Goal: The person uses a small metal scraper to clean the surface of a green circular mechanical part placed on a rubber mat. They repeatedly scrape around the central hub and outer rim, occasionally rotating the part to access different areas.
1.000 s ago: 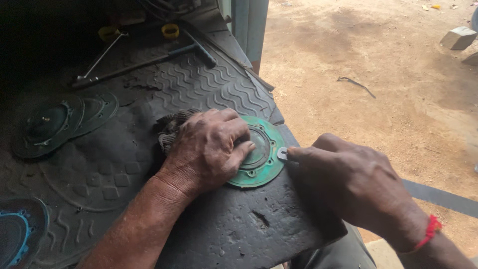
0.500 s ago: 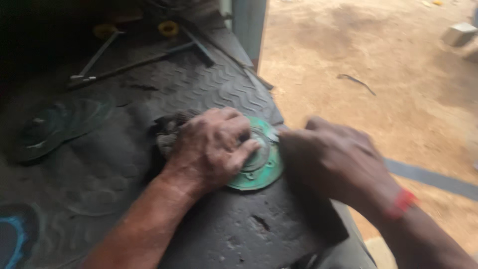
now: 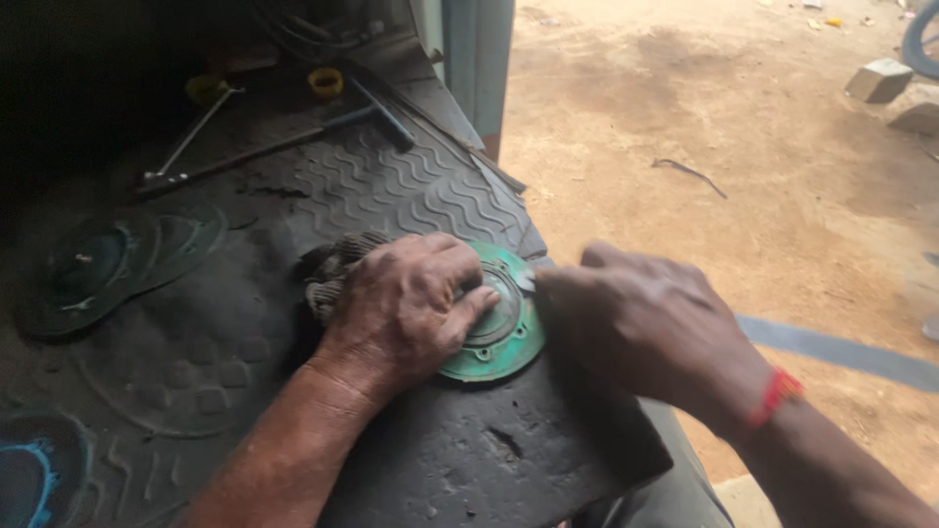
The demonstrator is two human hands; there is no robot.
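A round green metal plate (image 3: 509, 344) with bolt holes lies on a black rubber mat (image 3: 391, 186). My left hand (image 3: 406, 308) presses flat on it, fingers spread over its raised centre, with a dirty rag (image 3: 333, 264) under the knuckles. My right hand (image 3: 646, 328) pinches a small metal blade (image 3: 526, 281) whose tip rests on the plate's upper right rim. A red thread circles my right wrist.
Two dark round plates (image 3: 112, 259) lie at the mat's left. A long T-handled wrench (image 3: 274, 142) and two yellow caps (image 3: 326, 81) sit at the back. A blue-rimmed disc (image 3: 34, 479) is at bottom left. Sandy ground with stone blocks (image 3: 878, 78) lies to the right.
My right hand slid the blade from the plate's right edge up to its upper rim. The left hand stayed pressed on the plate.
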